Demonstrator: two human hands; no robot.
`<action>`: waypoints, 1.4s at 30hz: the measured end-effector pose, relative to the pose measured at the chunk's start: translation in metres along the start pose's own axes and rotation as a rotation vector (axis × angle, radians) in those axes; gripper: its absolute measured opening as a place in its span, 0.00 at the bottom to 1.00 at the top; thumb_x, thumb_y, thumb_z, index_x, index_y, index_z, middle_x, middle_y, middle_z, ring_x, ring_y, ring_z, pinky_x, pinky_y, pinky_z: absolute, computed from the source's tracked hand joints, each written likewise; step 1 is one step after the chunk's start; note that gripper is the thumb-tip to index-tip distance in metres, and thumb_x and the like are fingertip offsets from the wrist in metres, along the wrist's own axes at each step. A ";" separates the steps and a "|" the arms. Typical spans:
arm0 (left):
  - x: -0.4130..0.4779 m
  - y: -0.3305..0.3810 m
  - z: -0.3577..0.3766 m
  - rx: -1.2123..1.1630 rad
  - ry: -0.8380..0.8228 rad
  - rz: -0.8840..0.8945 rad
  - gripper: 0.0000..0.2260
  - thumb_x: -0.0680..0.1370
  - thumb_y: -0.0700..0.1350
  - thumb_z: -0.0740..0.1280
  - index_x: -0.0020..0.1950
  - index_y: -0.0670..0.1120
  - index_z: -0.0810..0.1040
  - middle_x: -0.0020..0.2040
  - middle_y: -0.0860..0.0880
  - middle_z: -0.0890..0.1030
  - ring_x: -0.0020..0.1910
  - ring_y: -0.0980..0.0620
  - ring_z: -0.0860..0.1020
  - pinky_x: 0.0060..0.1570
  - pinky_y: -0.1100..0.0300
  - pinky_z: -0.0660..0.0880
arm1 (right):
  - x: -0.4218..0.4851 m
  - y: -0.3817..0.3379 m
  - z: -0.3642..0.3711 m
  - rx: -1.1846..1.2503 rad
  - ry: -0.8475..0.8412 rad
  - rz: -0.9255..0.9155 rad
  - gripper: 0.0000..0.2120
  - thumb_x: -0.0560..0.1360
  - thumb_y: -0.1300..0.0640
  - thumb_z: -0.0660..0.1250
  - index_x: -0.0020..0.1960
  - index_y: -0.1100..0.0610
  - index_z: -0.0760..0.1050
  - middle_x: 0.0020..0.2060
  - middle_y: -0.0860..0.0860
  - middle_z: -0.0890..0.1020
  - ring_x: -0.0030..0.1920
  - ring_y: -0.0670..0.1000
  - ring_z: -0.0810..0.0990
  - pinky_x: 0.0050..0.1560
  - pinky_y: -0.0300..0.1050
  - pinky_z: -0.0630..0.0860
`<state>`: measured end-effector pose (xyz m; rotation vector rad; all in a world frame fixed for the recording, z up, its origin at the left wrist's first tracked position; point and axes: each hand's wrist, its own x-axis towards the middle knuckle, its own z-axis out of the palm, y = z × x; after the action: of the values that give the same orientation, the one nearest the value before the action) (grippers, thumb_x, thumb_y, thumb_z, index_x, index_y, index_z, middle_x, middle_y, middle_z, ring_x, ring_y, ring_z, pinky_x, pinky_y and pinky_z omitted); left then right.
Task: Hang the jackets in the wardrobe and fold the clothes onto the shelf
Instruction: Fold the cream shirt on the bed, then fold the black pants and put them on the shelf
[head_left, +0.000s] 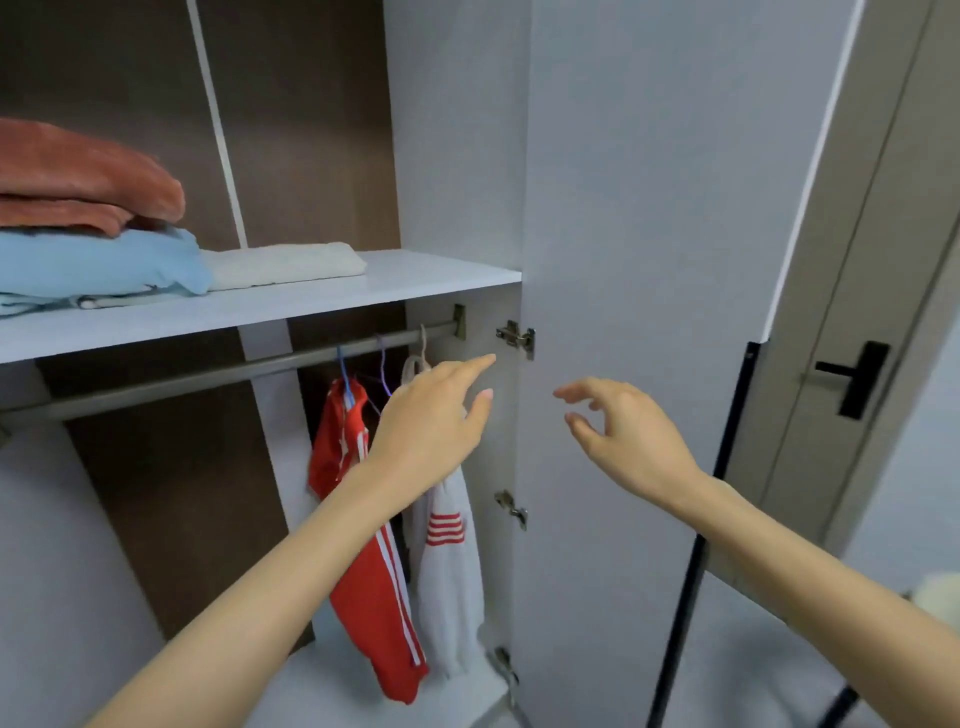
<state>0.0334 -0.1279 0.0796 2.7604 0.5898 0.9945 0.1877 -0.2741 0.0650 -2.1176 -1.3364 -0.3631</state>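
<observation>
On the rail (208, 376), far right end: red jacket (363, 545) and white jacket (449, 571), side by side on hangers, long axes straight down. On the shelf (415, 283) above, at left: folded clothes (104, 260), stacked. Left hand (431, 410) just in front of the white jacket's hanger, fingers loosely spread, forefinger out toward the hinge (515, 336), gripping nothing. Right hand (623, 431) further right, before the open door (649, 208), fingers half curled, likewise empty. Probably near done; likely next, shutting the door. Door upright, just beyond the right hand, so nearer to that one.
</observation>
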 end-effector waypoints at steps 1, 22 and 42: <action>0.000 0.012 0.006 -0.005 -0.016 0.018 0.20 0.82 0.52 0.57 0.75 0.55 0.64 0.70 0.52 0.71 0.67 0.50 0.71 0.63 0.50 0.70 | -0.010 0.007 -0.007 -0.004 0.004 0.021 0.13 0.78 0.54 0.62 0.62 0.49 0.75 0.58 0.45 0.80 0.59 0.49 0.75 0.58 0.49 0.72; -0.164 0.350 0.144 -0.345 -0.493 0.486 0.20 0.82 0.51 0.56 0.75 0.55 0.63 0.71 0.52 0.69 0.60 0.49 0.76 0.57 0.52 0.71 | -0.415 0.133 -0.183 -0.165 0.132 0.691 0.12 0.77 0.57 0.63 0.60 0.51 0.76 0.53 0.45 0.81 0.54 0.49 0.77 0.51 0.44 0.71; -0.294 0.578 0.340 -0.396 -0.967 0.869 0.19 0.81 0.47 0.58 0.73 0.52 0.67 0.69 0.49 0.73 0.67 0.47 0.70 0.61 0.52 0.69 | -0.709 0.243 -0.208 -0.062 0.248 1.461 0.14 0.77 0.59 0.62 0.61 0.53 0.76 0.56 0.49 0.82 0.55 0.50 0.79 0.50 0.42 0.71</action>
<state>0.2241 -0.7781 -0.1985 2.6237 -0.8776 -0.2479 0.0984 -0.9902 -0.2252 -2.3776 0.5126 -0.0133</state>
